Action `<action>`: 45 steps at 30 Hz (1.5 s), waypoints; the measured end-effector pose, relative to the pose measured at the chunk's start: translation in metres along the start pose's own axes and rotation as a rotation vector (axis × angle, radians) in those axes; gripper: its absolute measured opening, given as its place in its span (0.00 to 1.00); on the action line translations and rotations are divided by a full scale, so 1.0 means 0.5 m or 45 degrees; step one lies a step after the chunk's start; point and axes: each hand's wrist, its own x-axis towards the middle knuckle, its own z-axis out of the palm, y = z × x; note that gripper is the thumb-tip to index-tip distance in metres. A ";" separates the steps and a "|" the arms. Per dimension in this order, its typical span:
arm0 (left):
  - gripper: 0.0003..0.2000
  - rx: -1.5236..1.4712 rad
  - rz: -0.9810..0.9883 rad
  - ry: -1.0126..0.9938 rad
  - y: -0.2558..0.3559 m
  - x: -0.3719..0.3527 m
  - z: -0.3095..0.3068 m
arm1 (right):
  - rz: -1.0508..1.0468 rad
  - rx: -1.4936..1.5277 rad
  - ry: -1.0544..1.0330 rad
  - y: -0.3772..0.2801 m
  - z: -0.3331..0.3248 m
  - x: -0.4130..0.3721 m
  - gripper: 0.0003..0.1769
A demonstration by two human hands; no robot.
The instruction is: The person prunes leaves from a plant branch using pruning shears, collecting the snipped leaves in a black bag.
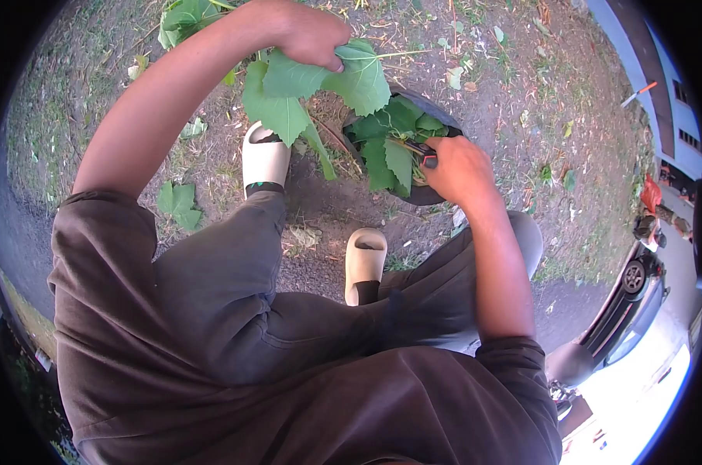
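My left hand point(312, 35) is closed on a bunch of large green leaves point(281, 108), which hang below the fingers with a stem sticking out to the right. My right hand point(461, 170) is wrapped round a pair of pruning shears point(424, 153) with dark handles edged in orange-red. The shears point left over a dark round container point(427, 195), and their blade tips are hard to make out among the leaves. More cut leaves point(378, 159) lie inside that container. Another leafy clump point(187, 19) shows beyond my left forearm.
The ground is bare soil with patchy grass and scattered leaf bits. A loose leaf point(179, 204) lies left of my feet, which wear beige slides point(266, 161). On the far right stand a parked car point(626, 298), a red item point(650, 192) and a blue-white building point(680, 116).
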 end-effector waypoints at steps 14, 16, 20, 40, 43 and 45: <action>0.24 0.007 0.008 0.002 0.007 0.002 -0.011 | 0.052 0.054 -0.121 -0.023 -0.004 0.020 0.22; 0.24 0.011 -0.004 -0.021 0.008 0.000 -0.010 | 0.057 0.072 -0.111 -0.027 -0.007 0.016 0.22; 0.24 0.009 0.026 0.012 -0.001 0.007 -0.004 | 0.081 0.064 -0.121 -0.027 -0.012 0.015 0.22; 0.24 -0.001 0.043 -0.025 0.001 0.030 -0.006 | 0.051 0.157 -0.050 -0.026 -0.013 0.011 0.23; 0.24 0.004 0.066 -0.062 -0.003 0.032 -0.009 | -0.020 0.128 0.027 0.009 0.014 0.019 0.22; 0.24 -0.022 0.080 -0.014 -0.006 0.030 -0.003 | -0.111 0.065 0.106 0.030 0.031 0.018 0.20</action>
